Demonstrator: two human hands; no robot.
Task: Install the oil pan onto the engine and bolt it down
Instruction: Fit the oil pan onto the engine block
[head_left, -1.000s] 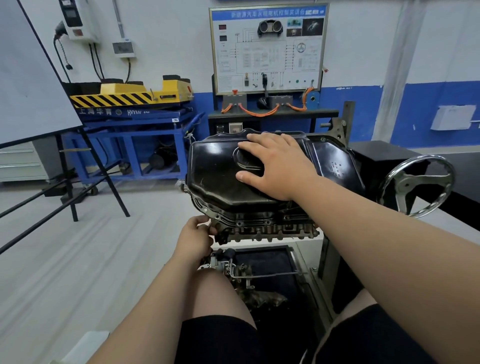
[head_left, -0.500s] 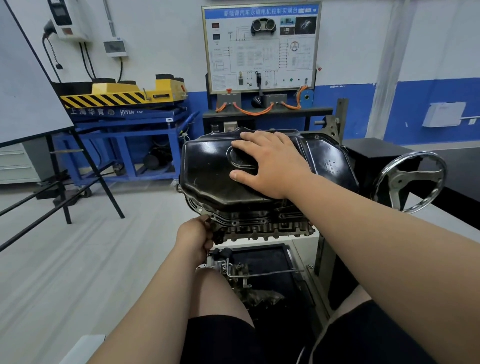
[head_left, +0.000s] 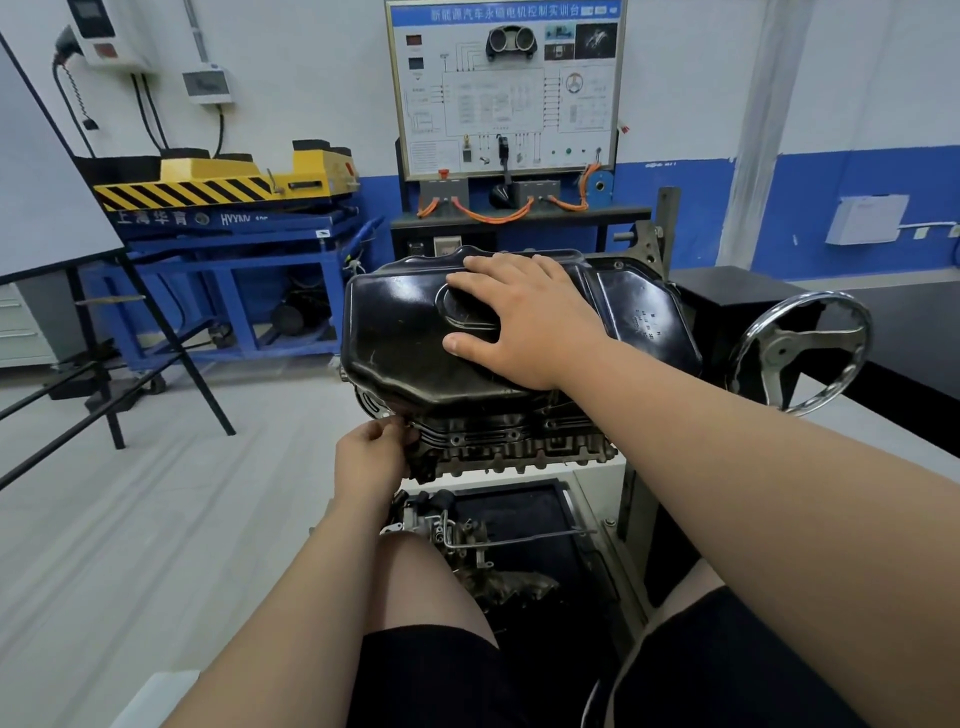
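Head camera: a person's right hand rests flat, fingers straight and slightly spread, on the black oil pan, which sits atop the engine. The left hand bunches its fingertips at the pan's near-left rim; whether they pinch anything cannot be told. A chrome handwheel stands at right.

Fingertips of the left hand at the oil pan rim: mostly hidden, contents indiscernible.
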